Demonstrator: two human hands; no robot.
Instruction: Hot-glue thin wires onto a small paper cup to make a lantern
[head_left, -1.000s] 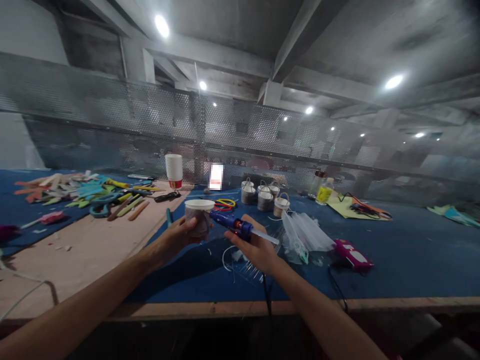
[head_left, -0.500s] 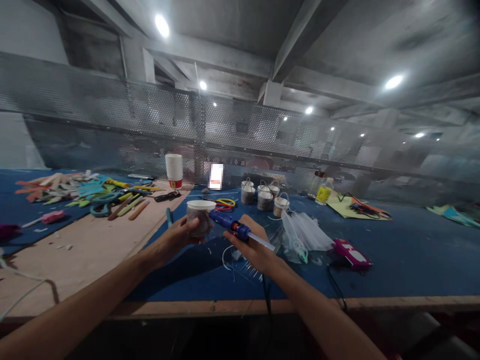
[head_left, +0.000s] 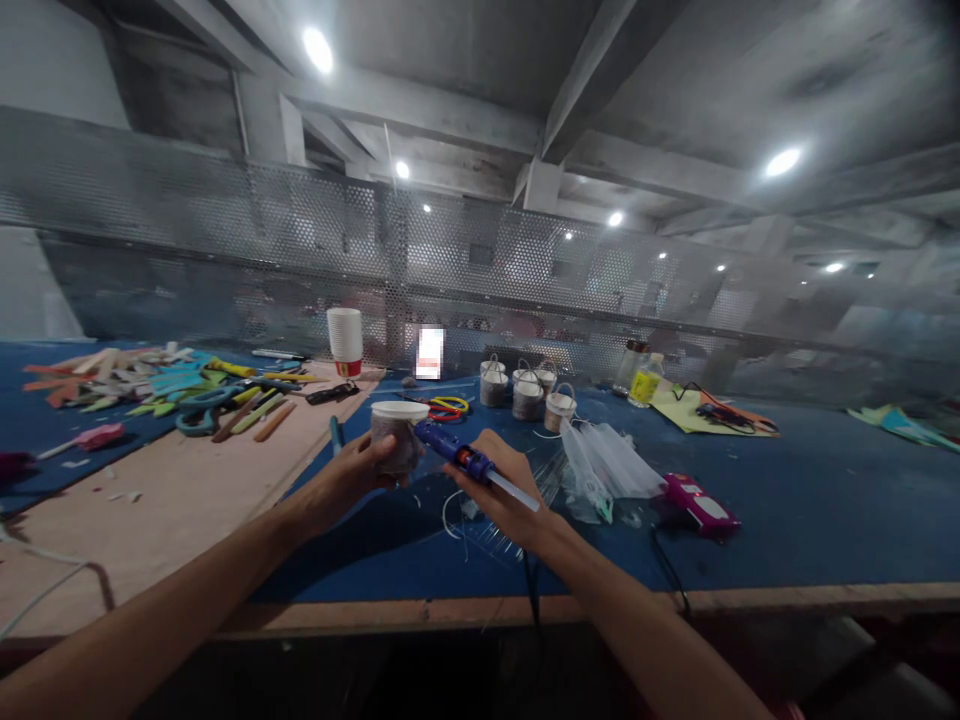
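Observation:
My left hand [head_left: 360,468] is closed around a paper cup [head_left: 396,440] with a white rim and a greyish-brown wrapped side. The cup stands upright above the blue table. In my right hand [head_left: 499,485] is a blue glue gun [head_left: 457,450], with a translucent glue stick [head_left: 514,490] poking out of its back end. Its nozzle points at the cup's right side, just under the rim; whether the tip touches I cannot tell. Scissors [head_left: 450,407] with red and yellow handles lie behind the gun.
Several small wrapped cups with handles [head_left: 528,398] stand behind my right hand. To the right lie a plastic bag [head_left: 611,460] and a magenta device [head_left: 701,505]. A stack of paper cups [head_left: 346,342] stands at back left, near cut strips [head_left: 112,375] and tools.
The view has shifted very slightly. Both hands keep their hold, and the glue gun's rear has swung a little; its nozzle stays by the cup's right side.

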